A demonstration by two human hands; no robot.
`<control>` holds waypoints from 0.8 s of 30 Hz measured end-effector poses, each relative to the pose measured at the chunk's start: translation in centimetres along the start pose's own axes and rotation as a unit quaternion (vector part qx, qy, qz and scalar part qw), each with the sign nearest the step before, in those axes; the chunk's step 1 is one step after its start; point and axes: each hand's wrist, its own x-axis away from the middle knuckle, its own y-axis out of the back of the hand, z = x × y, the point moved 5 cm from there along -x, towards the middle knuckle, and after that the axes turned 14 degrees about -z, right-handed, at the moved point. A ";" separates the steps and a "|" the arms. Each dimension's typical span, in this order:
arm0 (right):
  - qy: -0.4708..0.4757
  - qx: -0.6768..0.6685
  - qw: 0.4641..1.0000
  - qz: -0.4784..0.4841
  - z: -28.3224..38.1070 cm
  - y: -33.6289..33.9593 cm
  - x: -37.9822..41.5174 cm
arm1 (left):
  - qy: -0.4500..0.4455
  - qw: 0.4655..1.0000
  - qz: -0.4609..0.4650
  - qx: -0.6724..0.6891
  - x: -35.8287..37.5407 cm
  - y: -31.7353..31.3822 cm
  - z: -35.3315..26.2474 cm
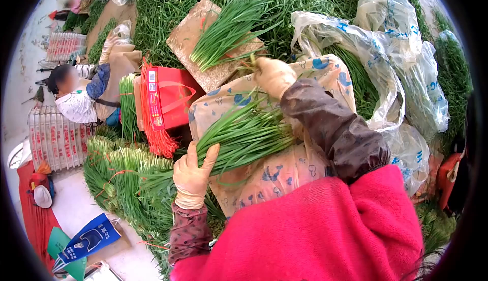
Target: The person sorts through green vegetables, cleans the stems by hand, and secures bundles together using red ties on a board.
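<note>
A bundle of green chives (244, 138) lies across the patterned apron cloth on my lap, its cut ends to the right. My left hand (192, 178), in a pale glove, holds the bundle near its leafy end, thumb and forefinger showing in front of the leaves. Up and to the right, my right hand (274, 76), also gloved, is closed on a few thin chive scraps (249, 65). Its fingertips are partly hidden. Just beyond it, a second bunch of chives (229, 34) rests on a tan patterned board (185, 39).
A red box (175, 98) with orange-red ties (151, 113) stands left of my lap. Tied chive bundles (127, 171) lie at lower left. Loose chives (157, 11) heap up behind. Clear plastic bags (391, 72) lie at right. Another person (76, 98) sits at far left.
</note>
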 end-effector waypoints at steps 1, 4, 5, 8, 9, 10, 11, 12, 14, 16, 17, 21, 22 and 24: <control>-0.039 0.016 0.999 0.007 -1.6 0.3 -1.0 | 0.020 1.000 0.016 0.000 0.3 0.2 0.4; -0.038 0.017 0.998 -0.055 -6.7 1.3 -3.8 | 0.083 0.996 0.031 0.020 1.3 1.0 1.6; -0.042 -0.003 0.997 -0.071 -8.3 1.5 -5.0 | 0.123 0.991 0.028 0.043 1.5 1.2 2.2; -0.085 0.063 0.991 -0.076 -9.9 2.7 -6.2 | 0.192 0.978 0.011 0.075 2.5 1.2 3.1; -0.049 0.020 0.999 0.009 -7.8 3.4 -4.6 | 0.237 0.966 -0.014 0.106 2.8 1.2 3.3; -0.013 -0.024 0.995 0.092 -6.1 3.4 -3.5 | 0.276 0.950 -0.015 0.148 2.8 0.9 3.4; 0.004 -0.076 0.971 0.228 -5.0 2.3 -3.0 | 0.271 0.951 -0.018 0.148 2.5 0.6 3.1; 0.063 -0.209 0.930 0.297 -3.4 1.8 -1.6 | 0.337 0.907 -0.019 0.251 2.6 -0.3 3.0; 0.091 -0.367 0.868 0.322 0.8 2.1 1.4 | 0.411 0.819 -0.002 0.401 3.1 -2.3 2.6; 0.116 -0.363 0.899 0.217 2.1 -0.3 1.6 | 0.490 0.694 0.058 0.524 4.2 -3.8 2.0; 0.058 -0.413 0.890 0.184 2.4 -1.0 1.7 | 0.517 0.638 0.086 0.565 5.8 -5.2 1.9; 0.003 -0.321 0.932 0.167 0.9 -0.6 2.3 | 0.604 0.453 0.147 0.639 6.9 -6.1 1.1; -0.041 -0.375 0.907 0.186 0.4 -0.8 2.7 | 0.594 0.431 0.148 0.663 6.5 -6.0 0.4; -0.041 -0.367 0.916 0.156 0.2 -0.5 3.1 | 0.586 0.398 0.134 0.692 5.9 -5.9 -0.9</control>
